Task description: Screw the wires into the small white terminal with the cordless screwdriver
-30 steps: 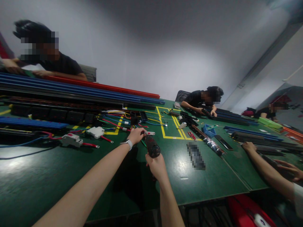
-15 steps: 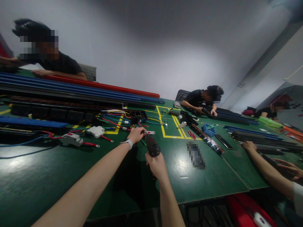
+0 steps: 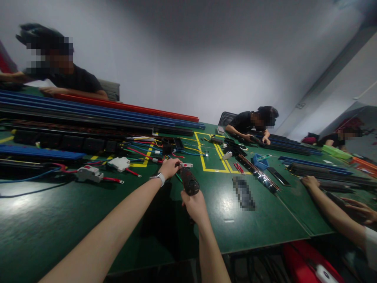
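Observation:
My right hand (image 3: 194,206) is wrapped round the grip of a dark cordless screwdriver (image 3: 190,182). Its front end points away from me, toward a small white circuit breaker (image 3: 186,165) with a red mark. The fingers of my left hand (image 3: 170,168) are closed on that breaker, steadying it over the table; most of its body is hidden behind the hand and the tool. A red wire (image 3: 144,154) runs in toward the left hand from the left. Whether the tool's tip touches a screw cannot be seen.
Two wired white breakers, one at the far left (image 3: 90,173) and one nearer (image 3: 119,164), lie on the green table (image 3: 118,220). Long blue rails (image 3: 97,114) stretch behind. To the right are a pixelated dark object (image 3: 244,193), a blue bin (image 3: 260,161) and a co-worker's arm (image 3: 332,208).

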Motion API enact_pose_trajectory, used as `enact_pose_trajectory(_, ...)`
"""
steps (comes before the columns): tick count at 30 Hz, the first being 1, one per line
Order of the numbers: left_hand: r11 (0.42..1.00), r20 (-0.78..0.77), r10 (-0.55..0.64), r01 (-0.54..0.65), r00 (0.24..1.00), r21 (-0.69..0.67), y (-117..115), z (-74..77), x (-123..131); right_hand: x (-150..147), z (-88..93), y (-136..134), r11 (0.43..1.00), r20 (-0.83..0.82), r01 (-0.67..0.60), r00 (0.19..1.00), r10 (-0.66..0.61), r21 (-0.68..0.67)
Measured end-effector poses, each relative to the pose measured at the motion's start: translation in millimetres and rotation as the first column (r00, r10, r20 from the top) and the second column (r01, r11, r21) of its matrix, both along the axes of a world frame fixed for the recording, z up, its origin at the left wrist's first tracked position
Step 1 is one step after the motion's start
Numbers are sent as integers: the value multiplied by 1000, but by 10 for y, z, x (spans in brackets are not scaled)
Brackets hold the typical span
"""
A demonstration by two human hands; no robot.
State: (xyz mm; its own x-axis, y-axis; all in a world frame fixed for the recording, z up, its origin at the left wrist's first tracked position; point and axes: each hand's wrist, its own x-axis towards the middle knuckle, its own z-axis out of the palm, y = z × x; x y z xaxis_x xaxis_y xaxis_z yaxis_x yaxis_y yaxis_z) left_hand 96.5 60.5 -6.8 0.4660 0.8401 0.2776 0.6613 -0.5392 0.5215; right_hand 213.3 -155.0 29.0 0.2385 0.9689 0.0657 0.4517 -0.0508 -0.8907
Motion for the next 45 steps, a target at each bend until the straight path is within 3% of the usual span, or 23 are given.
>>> enact_pose_trajectory(45,1000,0,-3,3,1000,-19,0,13,-2,-6,-2,4,1000,-32,14,999,-14,-11)
